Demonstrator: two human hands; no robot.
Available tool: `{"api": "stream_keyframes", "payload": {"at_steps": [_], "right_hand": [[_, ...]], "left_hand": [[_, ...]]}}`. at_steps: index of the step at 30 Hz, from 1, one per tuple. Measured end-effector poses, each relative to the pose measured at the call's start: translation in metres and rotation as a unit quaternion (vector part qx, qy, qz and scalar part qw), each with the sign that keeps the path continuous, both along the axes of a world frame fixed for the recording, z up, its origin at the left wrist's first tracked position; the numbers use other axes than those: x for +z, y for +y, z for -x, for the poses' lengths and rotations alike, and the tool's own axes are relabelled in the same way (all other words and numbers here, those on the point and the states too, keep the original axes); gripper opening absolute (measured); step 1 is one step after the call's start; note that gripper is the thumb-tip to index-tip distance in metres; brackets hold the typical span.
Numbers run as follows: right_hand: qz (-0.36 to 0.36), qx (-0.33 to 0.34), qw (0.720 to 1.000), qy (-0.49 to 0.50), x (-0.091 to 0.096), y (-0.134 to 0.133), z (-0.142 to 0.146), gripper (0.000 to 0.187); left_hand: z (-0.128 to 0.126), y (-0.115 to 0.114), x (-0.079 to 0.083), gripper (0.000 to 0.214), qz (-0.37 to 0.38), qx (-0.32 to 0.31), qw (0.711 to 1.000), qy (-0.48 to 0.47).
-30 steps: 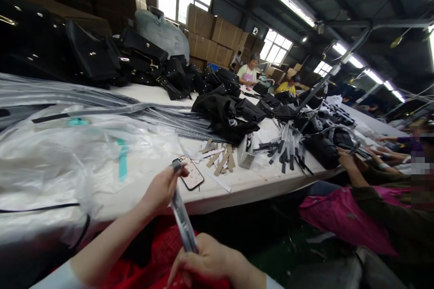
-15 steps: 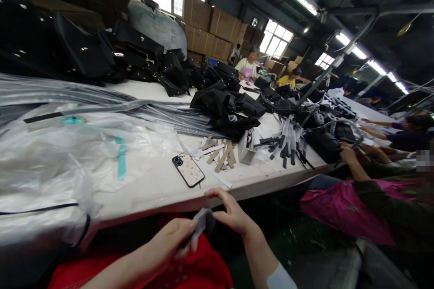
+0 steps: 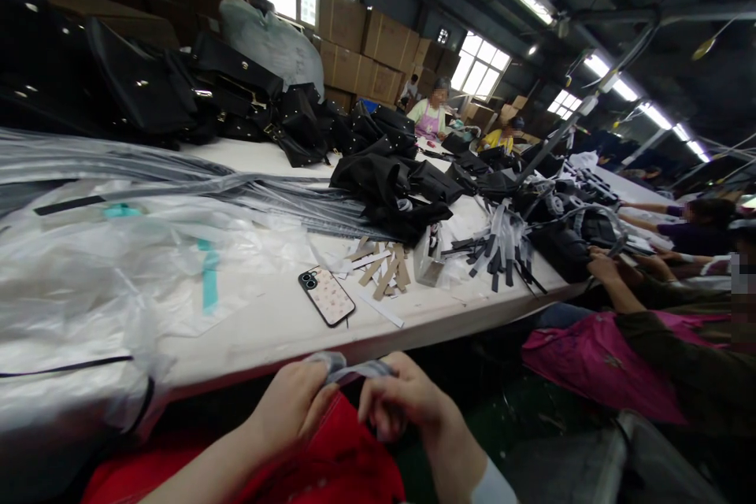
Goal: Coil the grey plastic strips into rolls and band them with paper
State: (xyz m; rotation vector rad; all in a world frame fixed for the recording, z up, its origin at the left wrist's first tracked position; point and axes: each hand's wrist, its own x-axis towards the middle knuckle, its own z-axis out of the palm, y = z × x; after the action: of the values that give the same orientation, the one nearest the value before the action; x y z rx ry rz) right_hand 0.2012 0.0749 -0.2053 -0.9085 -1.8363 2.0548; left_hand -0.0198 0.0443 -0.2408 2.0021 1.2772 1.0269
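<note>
Between my hands, just in front of the table edge, stretches a grey, shiny strip (image 3: 361, 370) that looks like plastic film. My left hand (image 3: 294, 403) is closed on one end, where a loop of it stands up above the fingers. The other end runs into my curled right hand (image 3: 409, 400), pinched at the thumb and forefinger. A phone in a patterned case (image 3: 327, 296) lies on the white table (image 3: 253, 331) beyond my hands. Brown and white paper strips (image 3: 387, 268) are scattered to its right.
Clear plastic sheeting (image 3: 88, 268) covers the table's left side. Long plastic-wrapped straps (image 3: 277, 201) lie across it. Black bags (image 3: 248, 87) are piled behind. A small box (image 3: 429, 258) and a bundle of straps (image 3: 502, 244) stand right. A co-worker's hand (image 3: 603, 266) is farther right.
My left hand has moved up and my right hand has dropped slightly and curled its fingers. The grey strip, bunched up before, is now drawn out between both hands.
</note>
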Motion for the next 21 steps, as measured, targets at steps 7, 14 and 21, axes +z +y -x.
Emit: {"api": "stream_keyframes", "payload": {"at_steps": [7,14,21], "right_hand": [[-0.311,-0.092,0.945,-0.043,0.005,0.006,0.009,0.041],[-0.077,0.056,0.994,-0.051,-0.029,-0.037,0.051,0.033],[0.051,0.092,0.992,0.068,0.003,-0.011,0.006,0.057]], "left_hand": [[-0.032,-0.017,0.016,0.067,0.464,-0.122,0.820,-0.313],[-0.006,-0.002,0.034,0.042,0.104,0.165,0.925,-0.325],[0.016,-0.004,-0.022,0.039,-0.194,0.049,0.977,0.073]]}}
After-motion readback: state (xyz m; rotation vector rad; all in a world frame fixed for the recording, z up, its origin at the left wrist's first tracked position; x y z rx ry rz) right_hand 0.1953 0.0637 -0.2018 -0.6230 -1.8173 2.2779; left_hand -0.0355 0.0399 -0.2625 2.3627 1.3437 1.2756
